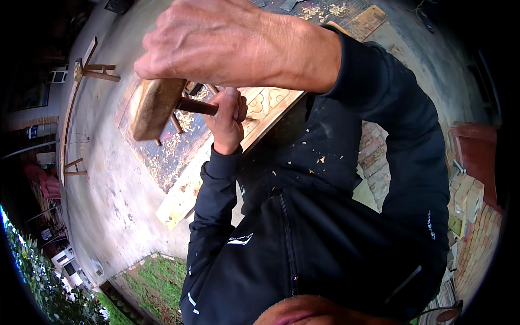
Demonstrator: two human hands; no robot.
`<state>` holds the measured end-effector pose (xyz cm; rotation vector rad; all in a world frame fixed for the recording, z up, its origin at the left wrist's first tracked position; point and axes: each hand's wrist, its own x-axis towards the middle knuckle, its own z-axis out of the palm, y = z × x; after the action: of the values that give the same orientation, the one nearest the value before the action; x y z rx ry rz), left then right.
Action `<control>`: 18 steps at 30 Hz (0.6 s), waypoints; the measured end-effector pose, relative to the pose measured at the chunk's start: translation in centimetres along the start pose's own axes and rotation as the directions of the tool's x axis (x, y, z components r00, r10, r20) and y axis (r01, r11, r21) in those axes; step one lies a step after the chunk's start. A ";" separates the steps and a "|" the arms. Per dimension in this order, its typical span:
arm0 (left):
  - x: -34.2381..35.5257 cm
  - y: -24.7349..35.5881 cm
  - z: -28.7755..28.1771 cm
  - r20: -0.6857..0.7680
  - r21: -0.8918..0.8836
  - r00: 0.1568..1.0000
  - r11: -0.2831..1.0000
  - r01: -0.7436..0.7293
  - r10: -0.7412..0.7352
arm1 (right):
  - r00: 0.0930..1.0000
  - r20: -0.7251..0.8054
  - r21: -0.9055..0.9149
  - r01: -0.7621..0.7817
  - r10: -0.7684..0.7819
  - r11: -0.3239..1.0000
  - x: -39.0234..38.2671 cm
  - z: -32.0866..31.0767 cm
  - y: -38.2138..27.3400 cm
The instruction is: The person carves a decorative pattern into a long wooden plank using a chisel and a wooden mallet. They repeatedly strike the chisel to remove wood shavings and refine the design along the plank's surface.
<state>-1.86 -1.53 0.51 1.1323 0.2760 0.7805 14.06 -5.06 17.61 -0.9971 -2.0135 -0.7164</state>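
My right hand (211, 43) is closed in a fist at the top, over the workbench. Just below it is a wooden mallet head (154, 111); the fist hides the mallet's handle. My left hand (225, 116), lower and further in, is wrapped round a chisel with a dark wooden handle (197, 105). The handle's end lies against or just behind the mallet head; I cannot tell whether they touch. The chisel's tip points toward a pale wooden board (265, 103) with a carved, curving pattern. My hand hides most of the blade.
Under the board is a dark workbench (154, 162) strewn with wood shavings and several tool handles (176, 123). A long narrow wooden bench (70, 108) stands at the far left on the concrete floor. Stacked bricks (479, 246) and a red box (476, 157) are at the right.
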 end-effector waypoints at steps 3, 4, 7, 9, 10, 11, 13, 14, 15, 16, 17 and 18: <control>-0.1 -0.4 0.2 0.000 0.042 1.000 0.999 0.018 -0.018 | 0.988 0.156 -0.175 0.034 -0.006 0.984 -0.1 0.9 0.2; 0.1 -0.6 0.7 -0.024 0.063 1.000 0.998 0.005 -0.004 | 0.992 0.123 -0.186 0.040 -0.018 0.982 -0.6 0.5 0.1; -0.4 -0.7 0.6 -0.076 0.068 0.997 0.998 -0.017 0.022 | 1.000 -0.015 0.016 -0.016 0.016 1.000 -1.6 1.6 0.3; -0.2 -0.2 0.2 -0.070 0.011 0.998 1.000 0.000 0.000 | 0.997 -0.048 0.066 -0.050 0.053 0.997 -1.5 1.6 0.3; 0.1 0.2 -0.3 -0.051 -0.036 0.998 0.999 0.032 -0.034 | 0.994 -0.017 -0.013 -0.110 0.110 0.994 -1.3 1.0 0.2; 0.4 0.4 -0.3 -0.018 -0.091 0.997 0.993 0.072 -0.074 | 0.971 -0.011 0.040 -0.240 0.241 0.970 -0.1 -0.5 0.2; 2.0 -0.7 1.8 0.061 -0.111 0.997 0.992 0.059 -0.052 | 0.928 -0.088 -0.029 -0.367 0.363 0.930 1.6 -4.7 -0.7; 0.4 0.3 -0.6 -0.038 -0.018 0.999 0.999 0.027 -0.028 | 0.913 -0.216 0.042 -0.345 0.345 0.938 2.1 -2.8 -1.5; 0.4 0.1 -0.3 -0.037 -0.010 0.999 1.000 0.018 -0.018 | 0.920 -0.231 0.044 -0.315 0.316 0.948 1.9 -2.8 -1.6; 0.5 -0.3 -0.3 -0.028 -0.023 0.999 0.999 0.026 -0.027 | 0.960 -0.156 -0.024 -0.239 0.233 0.971 1.0 -1.7 -1.1; 0.9 -0.3 0.3 -0.008 -0.029 1.000 0.999 0.021 -0.021 | 0.989 -0.050 -0.122 -0.143 0.138 0.982 0.3 -1.2 -0.4; 0.7 -0.3 -0.1 -0.025 -0.015 1.000 1.000 0.013 -0.013 | 0.995 0.019 -0.157 -0.093 0.097 0.983 -0.6 -0.1 -0.5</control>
<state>-1.28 -0.99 0.27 1.1068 0.2978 0.7842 13.94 -5.59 17.11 -1.1912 -1.9404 -0.8227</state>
